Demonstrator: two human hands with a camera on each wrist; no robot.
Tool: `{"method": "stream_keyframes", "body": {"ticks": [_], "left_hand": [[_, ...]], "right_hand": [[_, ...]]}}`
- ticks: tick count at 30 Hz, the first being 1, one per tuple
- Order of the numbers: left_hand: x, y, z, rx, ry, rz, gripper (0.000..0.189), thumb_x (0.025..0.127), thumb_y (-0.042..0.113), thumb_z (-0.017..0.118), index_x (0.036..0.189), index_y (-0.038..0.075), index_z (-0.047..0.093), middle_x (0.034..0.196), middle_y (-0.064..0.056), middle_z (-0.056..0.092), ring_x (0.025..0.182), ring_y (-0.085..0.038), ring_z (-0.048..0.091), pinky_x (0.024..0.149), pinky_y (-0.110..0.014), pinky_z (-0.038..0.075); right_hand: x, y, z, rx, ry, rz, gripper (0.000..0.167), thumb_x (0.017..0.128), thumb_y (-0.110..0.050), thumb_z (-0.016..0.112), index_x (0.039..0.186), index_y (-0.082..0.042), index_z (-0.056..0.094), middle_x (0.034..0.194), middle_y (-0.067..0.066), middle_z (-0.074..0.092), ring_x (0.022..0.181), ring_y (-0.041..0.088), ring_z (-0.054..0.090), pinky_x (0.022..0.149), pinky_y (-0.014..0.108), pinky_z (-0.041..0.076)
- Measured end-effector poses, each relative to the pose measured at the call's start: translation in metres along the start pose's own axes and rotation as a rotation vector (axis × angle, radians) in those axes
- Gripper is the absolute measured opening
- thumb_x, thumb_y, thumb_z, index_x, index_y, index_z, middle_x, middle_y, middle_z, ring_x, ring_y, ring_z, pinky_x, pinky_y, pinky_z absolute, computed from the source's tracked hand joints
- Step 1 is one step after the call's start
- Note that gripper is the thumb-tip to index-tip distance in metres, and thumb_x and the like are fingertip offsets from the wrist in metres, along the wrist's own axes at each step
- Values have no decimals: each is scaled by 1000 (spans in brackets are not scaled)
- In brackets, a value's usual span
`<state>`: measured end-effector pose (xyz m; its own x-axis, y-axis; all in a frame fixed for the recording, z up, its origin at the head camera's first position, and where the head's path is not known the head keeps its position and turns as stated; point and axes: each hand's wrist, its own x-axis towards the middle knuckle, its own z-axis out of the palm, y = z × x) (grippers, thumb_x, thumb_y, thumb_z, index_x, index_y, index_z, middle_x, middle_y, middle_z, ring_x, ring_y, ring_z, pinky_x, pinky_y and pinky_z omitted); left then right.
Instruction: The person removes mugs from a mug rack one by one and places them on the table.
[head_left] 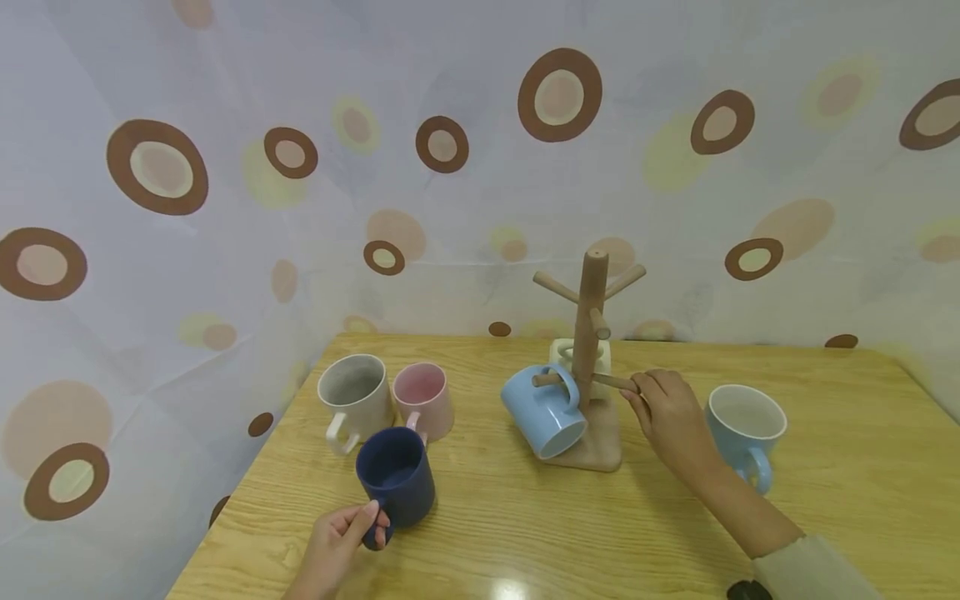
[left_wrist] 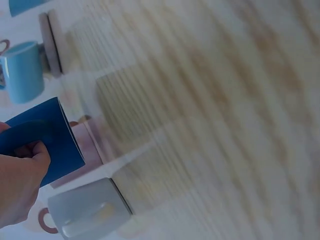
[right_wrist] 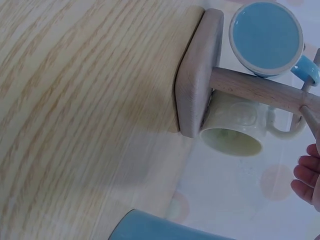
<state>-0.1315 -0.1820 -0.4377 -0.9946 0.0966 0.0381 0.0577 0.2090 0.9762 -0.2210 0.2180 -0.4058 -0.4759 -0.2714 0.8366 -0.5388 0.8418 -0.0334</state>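
Note:
By its handle, a navy mug (head_left: 408, 492) is held in my left hand (head_left: 333, 542), upright at the front left. The same navy mug (left_wrist: 55, 145) shows in the left wrist view, fingers curled through its handle. My right hand (head_left: 671, 421) pinches the tip of a lower right peg (head_left: 617, 382) on a wooden mug tree (head_left: 591, 287). From another lower peg a light blue mug (head_left: 534, 412) hangs tilted, mouth down. Behind the post a cream mug (right_wrist: 235, 120) hangs by its handle, partly hidden in the head view.
A white mug (head_left: 367, 412) and a pink mug (head_left: 435, 412) stand at the left of the wooden table (head_left: 495, 525). Another blue mug (head_left: 731, 437) stands right of the right hand, beside the forearm. A circle-patterned cloth (head_left: 480, 200) rises behind the table.

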Motion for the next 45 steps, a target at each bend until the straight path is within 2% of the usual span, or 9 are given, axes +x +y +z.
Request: {"method": "stream_keyframes", "body": {"ticks": [3, 7, 16, 24, 29, 33, 39, 42, 45], "left_hand": [[1, -3, -3, -5, 40, 0, 36, 97, 11, 44, 82, -19, 56, 59, 12, 56, 65, -4, 56, 72, -16, 45], [2, -8, -7, 47, 76, -4, 33, 97, 9, 44, 80, -16, 58, 58, 11, 56, 64, -3, 56, 71, -15, 44], [3, -16, -15, 99, 152, -71, 33, 97, 10, 46, 80, -13, 61, 57, 8, 56, 62, -4, 56, 69, -15, 44], [6, -18, -21, 57, 157, -131, 34, 97, 13, 46, 82, -14, 61, 58, 6, 58, 63, -6, 57, 68, -17, 46], [7, -21, -26, -2, 136, -149, 33, 97, 12, 45, 82, -13, 61, 59, 6, 58, 63, -5, 57, 66, -18, 49], [8, -22, -30, 6, 116, -160, 33, 98, 14, 45, 83, -11, 61, 60, 7, 59, 65, -4, 58, 68, -17, 49], [9, -21, -33, 82, 111, -168, 34, 98, 15, 44, 85, -10, 61, 62, 6, 59, 69, -4, 57, 72, -16, 47], [8, -20, -32, 194, 128, -141, 31, 97, 16, 47, 83, -6, 64, 64, 4, 60, 67, -3, 55, 68, -17, 45], [7, -17, -30, 342, 178, -66, 27, 95, 15, 51, 75, 2, 66, 65, 2, 62, 62, -1, 52, 60, -18, 44]], "right_hand": [[2, 1, -2, -13, 2, -19, 57, 98, -36, 31, 82, 10, 60, 74, 16, 56, 69, 29, 53, 61, 37, 48], [1, 0, -4, -32, -11, -29, 57, 98, -37, 29, 79, 8, 59, 72, 15, 55, 68, 28, 52, 59, 36, 48], [3, -2, -5, -47, -28, -26, 58, 99, -37, 27, 79, 7, 59, 72, 14, 55, 66, 27, 52, 59, 36, 48], [3, -2, -6, -52, -35, -20, 56, 97, -36, 28, 80, 8, 60, 73, 14, 55, 67, 27, 52, 58, 34, 48], [3, -2, -6, -45, -37, -21, 56, 97, -36, 29, 81, 8, 60, 73, 14, 55, 67, 27, 52, 59, 35, 48], [3, -3, -6, -51, -30, -14, 59, 98, -37, 27, 81, 8, 61, 73, 15, 56, 67, 27, 53, 59, 35, 48], [3, -5, -6, -61, -30, -13, 60, 98, -37, 26, 80, 8, 60, 72, 14, 55, 66, 27, 53, 58, 35, 48], [3, -4, -6, -54, -22, -15, 59, 98, -36, 27, 79, 9, 60, 72, 14, 55, 66, 27, 53, 58, 35, 49], [3, -3, -5, -44, -15, -16, 58, 98, -36, 28, 79, 9, 60, 71, 15, 55, 66, 27, 53, 58, 34, 49]]}}
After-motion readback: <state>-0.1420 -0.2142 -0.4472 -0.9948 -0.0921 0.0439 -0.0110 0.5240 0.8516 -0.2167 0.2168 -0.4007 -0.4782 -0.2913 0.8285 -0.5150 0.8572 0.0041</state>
